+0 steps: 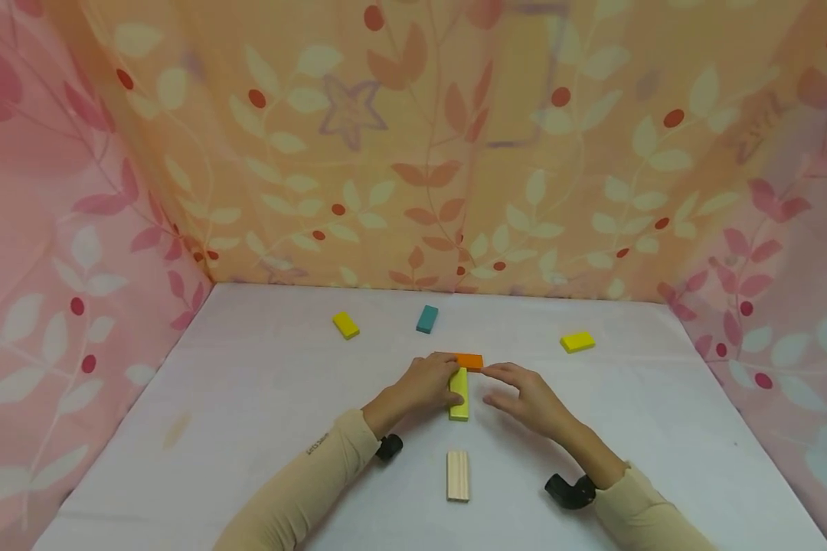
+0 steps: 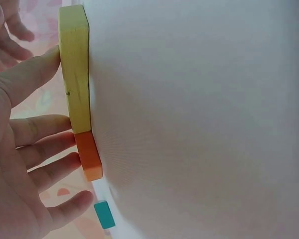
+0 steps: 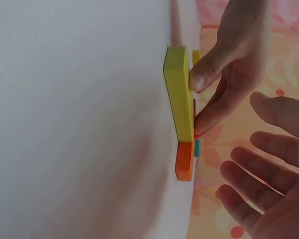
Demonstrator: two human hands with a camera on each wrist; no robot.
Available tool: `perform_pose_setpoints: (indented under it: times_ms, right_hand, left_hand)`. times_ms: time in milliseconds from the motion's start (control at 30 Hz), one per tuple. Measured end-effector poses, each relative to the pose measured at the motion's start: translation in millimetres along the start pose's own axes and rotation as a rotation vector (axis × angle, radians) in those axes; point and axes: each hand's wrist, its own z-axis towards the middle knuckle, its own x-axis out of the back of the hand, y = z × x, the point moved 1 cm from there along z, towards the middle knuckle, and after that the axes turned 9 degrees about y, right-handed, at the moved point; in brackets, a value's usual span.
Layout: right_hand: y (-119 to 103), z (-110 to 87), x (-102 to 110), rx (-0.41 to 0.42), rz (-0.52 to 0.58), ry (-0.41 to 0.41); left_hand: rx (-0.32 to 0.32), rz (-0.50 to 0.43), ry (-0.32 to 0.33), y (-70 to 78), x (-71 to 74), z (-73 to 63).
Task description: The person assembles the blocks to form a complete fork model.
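Note:
An orange block (image 1: 470, 360) lies crosswise on the white table, and a yellow-green block (image 1: 459, 411) butts against its near side, together like a T. The left hand (image 1: 419, 383) reaches over them from the left. In the left wrist view its thumb and index finger touch the yellow-green block (image 2: 74, 74), while the middle and ring fingertips are at the orange block (image 2: 89, 157). These fingers look fairly straight, not curled round either block. To the right, the right hand (image 1: 531, 398) hovers with spread, relaxed fingers, holding nothing; its fingertips are close to the orange block's right end.
A plain wooden block (image 1: 458, 476) lies nearer the viewer. Farther back are a yellow block (image 1: 346, 325), a teal block (image 1: 427, 319) and another yellow block (image 1: 577, 341) at right. Flower-patterned cloth (image 1: 413, 191) walls in the table's back and sides.

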Motion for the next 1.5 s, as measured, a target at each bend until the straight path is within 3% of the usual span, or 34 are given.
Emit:
perform_pose_setpoints:
  times_ms: [433, 700, 1133, 1233, 1500]
  right_hand:
    - [-21.0, -27.6, -10.5, 0.070, -0.002, 0.031]
    - [-32.9, -41.7, -16.7, 0.105, -0.008, -0.008]
    - [-37.8, -65.5, -36.8, 0.255, -0.083, 0.012]
    - [-38.1, -68.2, -40.5, 0.273, -0.120, -0.028]
    - [-41.9, -71.3, -45.3, 0.224, -0.194, -0.167]
  left_hand:
    - [0.003, 0.033, 0.003, 0.7, -1.1, -0.2]
    - [-0.015, 0.021, 0.013, 0.3, -0.9, -1.0]
    - [-0.017, 0.027, 0.005, -0.1, -1.4, -1.1]
    - [-0.016, 0.035, 0.006, 0.0, -2.5, -0.6]
    - [-0.018, 0.046, 0.010, 0.5, -1.7, 0.4]
